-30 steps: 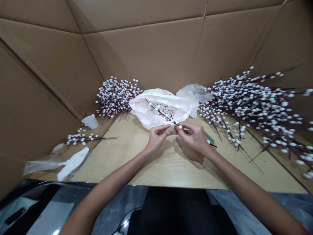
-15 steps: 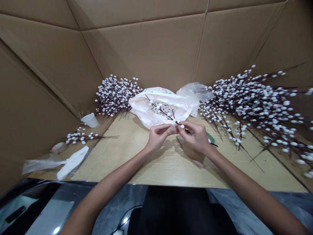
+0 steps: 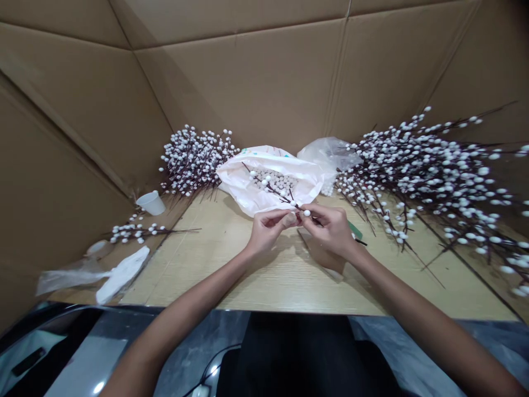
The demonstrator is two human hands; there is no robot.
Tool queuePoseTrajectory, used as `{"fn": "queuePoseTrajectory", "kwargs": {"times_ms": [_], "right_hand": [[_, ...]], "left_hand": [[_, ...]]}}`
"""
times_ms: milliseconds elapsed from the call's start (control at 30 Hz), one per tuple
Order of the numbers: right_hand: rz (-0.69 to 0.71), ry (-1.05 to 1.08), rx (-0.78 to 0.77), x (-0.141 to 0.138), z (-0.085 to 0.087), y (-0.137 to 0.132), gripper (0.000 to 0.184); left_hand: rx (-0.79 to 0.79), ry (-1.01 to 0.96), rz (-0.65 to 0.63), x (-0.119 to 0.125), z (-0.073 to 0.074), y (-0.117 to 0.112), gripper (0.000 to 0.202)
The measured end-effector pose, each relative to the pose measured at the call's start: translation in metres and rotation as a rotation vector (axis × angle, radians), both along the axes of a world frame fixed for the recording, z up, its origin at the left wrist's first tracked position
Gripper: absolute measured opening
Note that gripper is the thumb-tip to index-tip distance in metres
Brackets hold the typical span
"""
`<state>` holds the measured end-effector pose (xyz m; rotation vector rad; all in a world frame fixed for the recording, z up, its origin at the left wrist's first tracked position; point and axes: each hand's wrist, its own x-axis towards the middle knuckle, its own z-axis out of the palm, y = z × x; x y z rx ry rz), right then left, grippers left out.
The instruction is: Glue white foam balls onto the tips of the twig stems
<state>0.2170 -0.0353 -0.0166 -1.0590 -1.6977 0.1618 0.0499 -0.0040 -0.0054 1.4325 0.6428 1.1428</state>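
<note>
Two hands are working, left to right: left hand (image 3: 269,231), fingers closed and pinching the stem of one white-beaded sprig (image 3: 275,190); right hand (image 3: 330,231), fingers gripping the same stem beside its end bead. The sprig is extending from the hands above the table (image 3: 248,270), its far end reaching over a white plastic bag (image 3: 235,184).

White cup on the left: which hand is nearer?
Left. The left hand is right of the white cup in view; the right hand sits farther right, past the left hand.
</note>
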Motion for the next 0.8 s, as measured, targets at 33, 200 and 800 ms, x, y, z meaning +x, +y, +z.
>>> {"fn": "queuePoseTrajectory", "kwargs": {"times_ms": [33,200,800], "right_hand": [[0.004,-0.004,0.001,0.0004,0.0,0.0003,0.015],[0.022,-0.028,0.017,0.0007,0.0026,-0.0004,0.015],[0.044,-0.083,0.034,0.0008,0.0046,-0.0025,0.021]], "left_hand": [[-0.002,-0.001,0.0,0.0001,0.0,-0.0001,0.022],[-0.022,-0.024,-0.009,0.0003,-0.003,0.0023,0.023],[-0.061,-0.068,0.009,0.002,-0.0047,0.0027,0.022]]}}
